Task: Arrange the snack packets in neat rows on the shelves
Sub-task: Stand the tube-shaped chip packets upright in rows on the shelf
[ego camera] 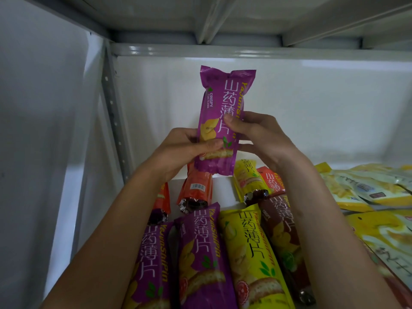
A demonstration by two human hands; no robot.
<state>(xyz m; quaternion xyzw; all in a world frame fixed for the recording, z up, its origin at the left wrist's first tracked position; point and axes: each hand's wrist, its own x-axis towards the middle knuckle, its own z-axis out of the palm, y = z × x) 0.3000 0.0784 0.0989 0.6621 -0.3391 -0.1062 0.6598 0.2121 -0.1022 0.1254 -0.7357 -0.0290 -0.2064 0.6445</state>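
At frame centre my left hand (189, 148) and right hand (252, 132) both pinch the purple packet (223, 108) low down; it seems light, slippery, crushable.

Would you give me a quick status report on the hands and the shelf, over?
Left hand and right hand both grip purple packet, upright above the shelf. Orange packet lies directly beneath.
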